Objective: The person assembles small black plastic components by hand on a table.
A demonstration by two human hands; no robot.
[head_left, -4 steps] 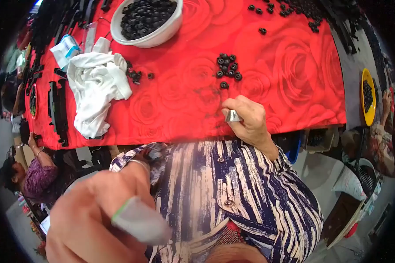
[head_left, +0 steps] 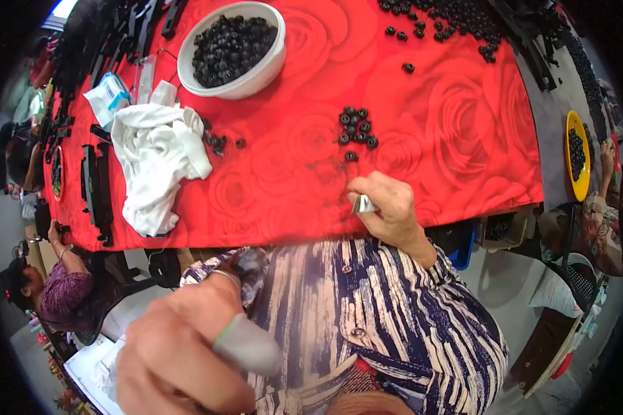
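Note:
My left hand [head_left: 187, 339] is raised close in front of my striped shirt, large and somewhat blurred. Its fingers are curled inward, and what they hold, if anything, is hidden. A whitish finger cot [head_left: 250, 346] with a green rim covers one of its digits. Over the near edge of the red tablecloth, my right hand [head_left: 389, 209] is closed round a silver metal tool [head_left: 364, 204]; only its shiny end shows. Just beyond that hand lies a single black ring-like piece [head_left: 351, 156], with a small cluster of similar black pieces [head_left: 353, 126] behind it.
A white bowl [head_left: 281, 61] full of black pieces stands at the far middle. Left of centre lies a crumpled white cloth [head_left: 156, 155]. Long black parts [head_left: 98, 190] line the left side, and more loose pieces [head_left: 457, 21] spread at the far right. Other people sit nearby.
My left hand has shifted a little to the right. The table and my right hand appear slightly lower as the view moves; my right hand keeps hold of the metal tool.

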